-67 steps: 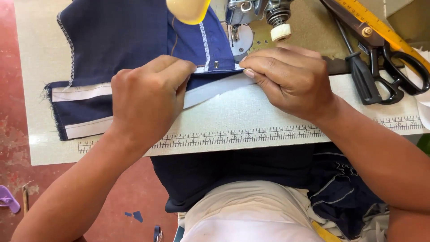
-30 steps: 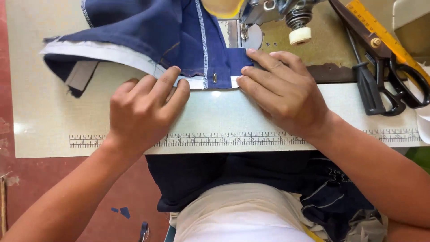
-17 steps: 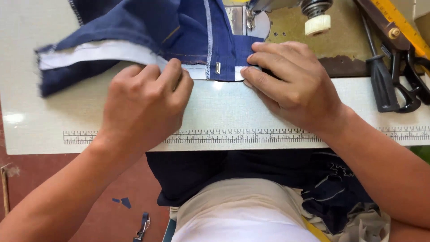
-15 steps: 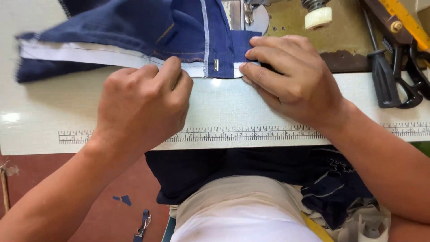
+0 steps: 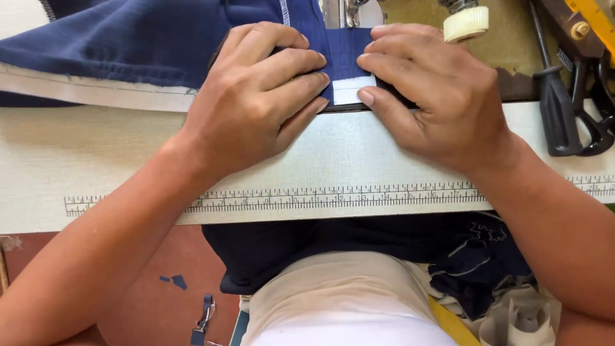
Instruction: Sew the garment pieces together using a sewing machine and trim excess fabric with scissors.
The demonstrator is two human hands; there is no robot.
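My left hand lies palm down on the navy blue fabric, fingers together and pressed flat against the cloth at the far edge of the tabletop. My right hand lies the same way just to the right of it, fingers close together, pressing on the same piece. Neither hand is clamped around anything; both simply bear down on the cloth. Between my fingertips a narrow gap shows a strip of blue with a white band along its near edge, and a line of white stitching runs away from me on the blue beyond my left hand.

The fabric spreads off to the left, where its pale raw edge lies along the tabletop. More dark blue cloth hangs below the near edge of the tabletop into my lap.

A printed ruler strip runs left to right along the near side of the tabletop. Just beyond my hands, in the middle, part of the metal sewing machine foot is in view. To the far right of it stands a cream ribbed knob, and further right lie black-handled scissors beside a yellow measuring stick. On the red floor at near left lie small blue scraps.
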